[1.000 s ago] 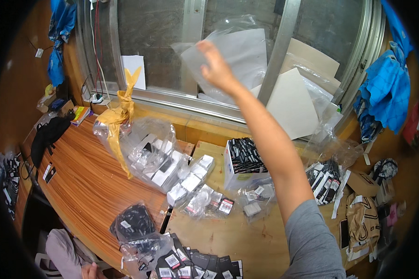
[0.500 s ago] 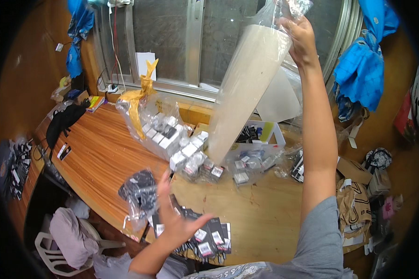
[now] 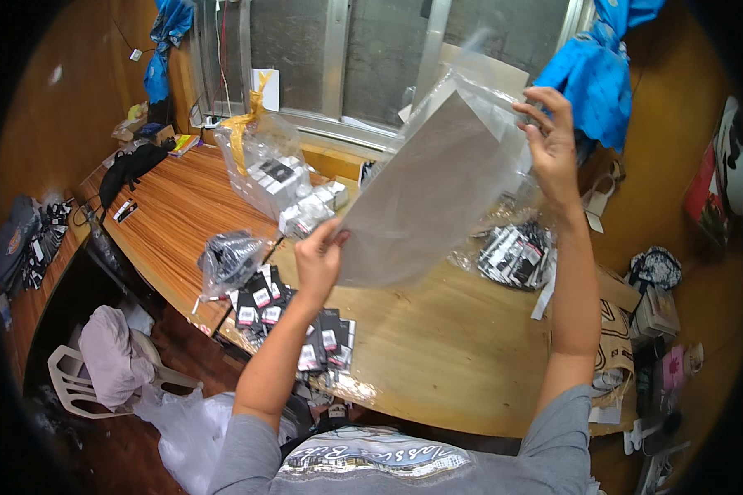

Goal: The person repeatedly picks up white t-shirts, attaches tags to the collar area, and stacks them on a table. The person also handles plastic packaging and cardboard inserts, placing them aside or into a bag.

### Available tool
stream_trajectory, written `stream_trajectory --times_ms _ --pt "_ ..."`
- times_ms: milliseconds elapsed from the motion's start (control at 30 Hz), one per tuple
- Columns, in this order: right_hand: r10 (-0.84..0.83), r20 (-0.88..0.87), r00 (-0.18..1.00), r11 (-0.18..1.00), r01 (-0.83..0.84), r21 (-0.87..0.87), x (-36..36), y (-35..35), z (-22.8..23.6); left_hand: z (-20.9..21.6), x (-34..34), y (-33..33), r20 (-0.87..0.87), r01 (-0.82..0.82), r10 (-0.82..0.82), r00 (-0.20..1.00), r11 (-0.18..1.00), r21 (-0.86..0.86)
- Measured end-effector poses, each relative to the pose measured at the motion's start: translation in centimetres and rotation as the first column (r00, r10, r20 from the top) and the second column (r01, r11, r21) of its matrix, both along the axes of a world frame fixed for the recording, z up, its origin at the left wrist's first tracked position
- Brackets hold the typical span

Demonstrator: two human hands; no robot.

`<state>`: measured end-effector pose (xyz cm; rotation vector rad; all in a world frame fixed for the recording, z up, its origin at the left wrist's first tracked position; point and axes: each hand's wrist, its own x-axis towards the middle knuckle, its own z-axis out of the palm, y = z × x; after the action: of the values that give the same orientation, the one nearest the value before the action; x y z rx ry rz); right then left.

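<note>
A large clear plastic bag (image 3: 512, 153) with a flat greyish-white sheet (image 3: 425, 194) in it is held tilted above the table. My left hand (image 3: 318, 257) grips the sheet's lower left edge, thumb on top. At the bag's upper right edge, my right hand (image 3: 553, 136) has its fingers curled, and thumb and fingertips meet the thin plastic. Below my left hand lie several black packets with white labels (image 3: 326, 338). Beside them is a clear bag of dark items (image 3: 229, 260).
A clear bag of small white boxes (image 3: 276, 186) with yellow tape stands toward the window (image 3: 380, 74). Right of the sheet lies a pile of black-and-white packets (image 3: 516, 254). A brown paper bag (image 3: 615, 330) is at the right, a white plastic chair (image 3: 74, 384) at lower left.
The sheet in its bag has come down and turned flatter. My left hand, open before, has taken hold of its left edge. My right hand has lowered, and the view has shifted.
</note>
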<state>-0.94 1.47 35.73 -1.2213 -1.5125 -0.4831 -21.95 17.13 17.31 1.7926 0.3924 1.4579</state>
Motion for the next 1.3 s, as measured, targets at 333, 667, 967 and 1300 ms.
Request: stream_trajectory --times_ms 333,667,967,1300 --pt "-0.189 -0.488 0.852 0.463 -0.361 -0.809 7.7 -9.2 -7.5 -2.1 -2.7 -6.9 -0.315 0.189 -0.266 0.911 0.949 -0.254" --pt "0.012 -0.898 0.439 0.576 -0.738 -0.353 8.3 -11.9 -17.0 -4.9 -11.8 -11.9 -0.281 -0.14 0.034 0.959 0.92 -0.367" --pt "-0.004 -0.91 0.415 0.62 -0.713 -0.328 0.4 -13.4 -22.5 -11.8 -17.3 -19.9 -0.211 -0.104 -0.075 0.975 0.684 -0.722" --pt "-0.096 -0.934 0.346 0.333 -0.873 -0.357 -9.3 -12.6 -30.4 -7.7 -34.4 -16.7 -0.471 -0.143 -0.265 0.842 0.731 -0.667"
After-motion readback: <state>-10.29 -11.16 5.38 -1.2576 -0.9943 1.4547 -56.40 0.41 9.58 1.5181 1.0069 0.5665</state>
